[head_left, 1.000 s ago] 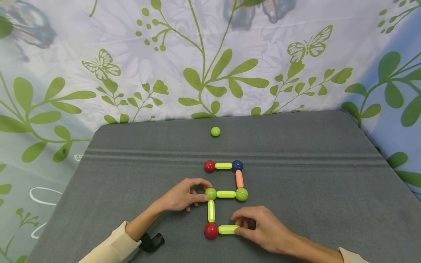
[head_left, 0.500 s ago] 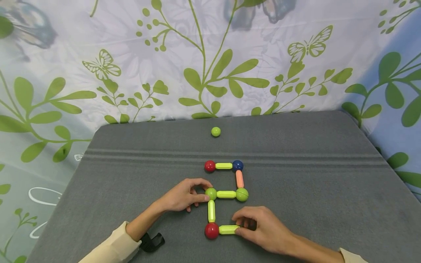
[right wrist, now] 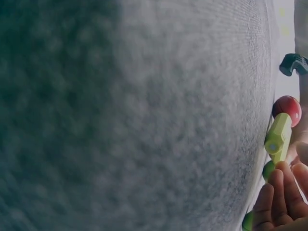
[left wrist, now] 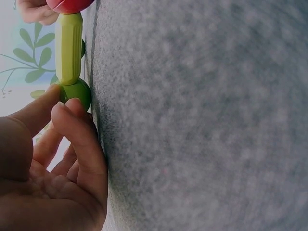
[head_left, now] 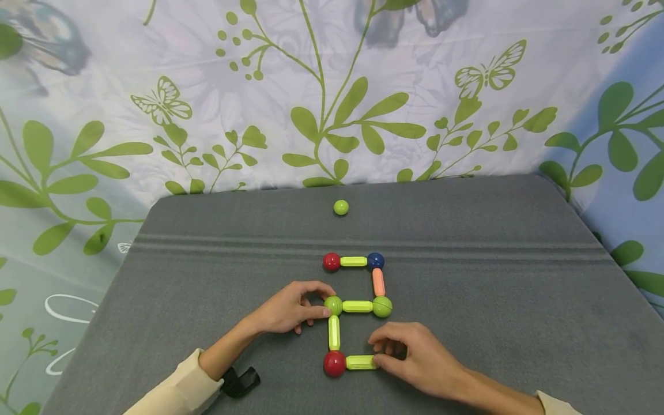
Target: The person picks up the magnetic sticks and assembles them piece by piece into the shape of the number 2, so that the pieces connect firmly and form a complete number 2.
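My left hand pinches a green magnetic ball between thumb and fingertips; the left wrist view shows the fingers on that green ball with a yellow-green rod attached. This rod joins the ball to a red ball. From the red ball another yellow-green rod extends right. My right hand is beside its free end, thumb and fingers apart; the right wrist view shows the bare end of that rod near the fingertips. Whether the thumb touches it cannot be told.
The chain continues through a green ball, an orange rod, a blue ball and another red ball. A loose green ball lies farther back on the grey cloth surface. A leaf-patterned curtain hangs behind.
My right hand has shifted slightly right, and its thumb and fingers have come away from the rod's end. The left hand stays on the green ball.
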The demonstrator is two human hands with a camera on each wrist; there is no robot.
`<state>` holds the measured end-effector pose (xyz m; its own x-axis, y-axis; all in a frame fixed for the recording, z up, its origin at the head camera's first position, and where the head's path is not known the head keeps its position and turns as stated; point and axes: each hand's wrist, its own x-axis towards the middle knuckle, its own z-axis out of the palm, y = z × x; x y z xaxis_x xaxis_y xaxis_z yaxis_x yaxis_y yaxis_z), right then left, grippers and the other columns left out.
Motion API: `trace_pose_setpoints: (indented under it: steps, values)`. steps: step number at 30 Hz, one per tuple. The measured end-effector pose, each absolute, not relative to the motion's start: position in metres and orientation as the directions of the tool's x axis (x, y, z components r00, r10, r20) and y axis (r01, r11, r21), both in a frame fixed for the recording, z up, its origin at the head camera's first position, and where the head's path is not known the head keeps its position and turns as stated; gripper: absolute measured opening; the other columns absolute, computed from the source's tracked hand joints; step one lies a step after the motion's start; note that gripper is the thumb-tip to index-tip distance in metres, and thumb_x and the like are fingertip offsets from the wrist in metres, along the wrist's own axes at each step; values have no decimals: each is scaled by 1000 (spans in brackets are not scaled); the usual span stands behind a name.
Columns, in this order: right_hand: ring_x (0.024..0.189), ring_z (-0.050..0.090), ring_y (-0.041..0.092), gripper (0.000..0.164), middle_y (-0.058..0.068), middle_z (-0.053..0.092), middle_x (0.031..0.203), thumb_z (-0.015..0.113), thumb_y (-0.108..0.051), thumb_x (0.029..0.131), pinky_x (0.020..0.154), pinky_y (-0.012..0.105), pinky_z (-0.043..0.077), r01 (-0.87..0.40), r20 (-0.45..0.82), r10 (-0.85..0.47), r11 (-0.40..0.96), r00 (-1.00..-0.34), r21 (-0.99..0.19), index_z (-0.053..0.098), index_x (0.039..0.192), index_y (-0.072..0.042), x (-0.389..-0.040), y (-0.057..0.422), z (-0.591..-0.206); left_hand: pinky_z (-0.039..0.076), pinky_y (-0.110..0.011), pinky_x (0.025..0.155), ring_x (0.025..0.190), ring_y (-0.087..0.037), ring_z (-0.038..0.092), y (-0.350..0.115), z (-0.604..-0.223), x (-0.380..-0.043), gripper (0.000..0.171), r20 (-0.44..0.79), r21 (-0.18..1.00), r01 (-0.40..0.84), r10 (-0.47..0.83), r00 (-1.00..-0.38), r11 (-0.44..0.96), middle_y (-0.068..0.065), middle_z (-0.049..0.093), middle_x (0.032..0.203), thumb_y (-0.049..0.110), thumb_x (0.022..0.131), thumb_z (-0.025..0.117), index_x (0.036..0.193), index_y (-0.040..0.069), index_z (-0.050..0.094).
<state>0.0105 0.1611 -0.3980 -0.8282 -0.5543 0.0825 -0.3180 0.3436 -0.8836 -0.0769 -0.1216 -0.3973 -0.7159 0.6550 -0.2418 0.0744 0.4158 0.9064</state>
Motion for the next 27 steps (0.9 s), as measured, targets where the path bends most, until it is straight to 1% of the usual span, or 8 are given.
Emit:
trace_pose_setpoints:
  steps: [6,11,16,19,21,24,27]
  values:
    - [73,59,2,16,-3,67,87,76,-7,87,61,25,53,-405,191,-531,321,-825,-856,70,100,-13,3,160,-397,48,-27,43,60,-15,56,-122,-398,-78,28,-237,908,79,660,-713,411,-2,61,109,19,96,68,123,13,64]
    - [73,59,4,14,-8,65,87,76,-7,87,62,27,53,-426,223,-498,340,-838,-839,71,100,-11,-11,155,-385,49,-26,43,60,-13,57,-122,-397,-78,29,-225,913,88,670,-708,399,-3,61,109,19,96,68,124,11,64]
    - [72,59,7,15,-11,64,86,76,-6,87,61,29,52,-452,272,-452,358,-850,-817,71,100,-12,-35,149,-371,49,-27,43,60,-14,56,-122,-397,-78,29,-225,913,88,672,-706,397,-2,61,109,19,96,68,123,11,64]
    - [72,59,8,14,-10,65,87,75,-6,88,63,30,52,-446,277,-428,369,-861,-815,71,101,-12,-53,145,-363,49,-27,43,60,-15,57,-122,-397,-78,28,-229,911,86,667,-709,404,-1,62,108,19,96,68,123,12,65]
    - [67,60,10,15,-7,66,85,74,-6,89,61,30,52,-423,259,-413,376,-873,-824,71,103,-10,-66,142,-359,49,-28,43,59,-15,57,-122,-397,-77,27,-229,911,85,666,-710,404,-1,61,108,18,96,68,123,12,64]
    - [67,60,11,17,-4,67,87,73,-7,89,61,29,51,-398,238,-385,418,-892,-817,71,106,-8,-85,138,-357,49,-29,43,59,-16,57,-122,-396,-77,27,-229,910,85,665,-711,405,-1,62,108,18,96,68,123,12,65]
    - [69,61,13,19,0,69,89,73,-9,90,62,31,51,-398,234,-369,468,-899,-789,71,108,-5,-106,136,-360,49,-29,43,59,-16,57,-122,-397,-77,27,-230,911,82,663,-713,404,-1,62,108,18,96,68,122,12,65]
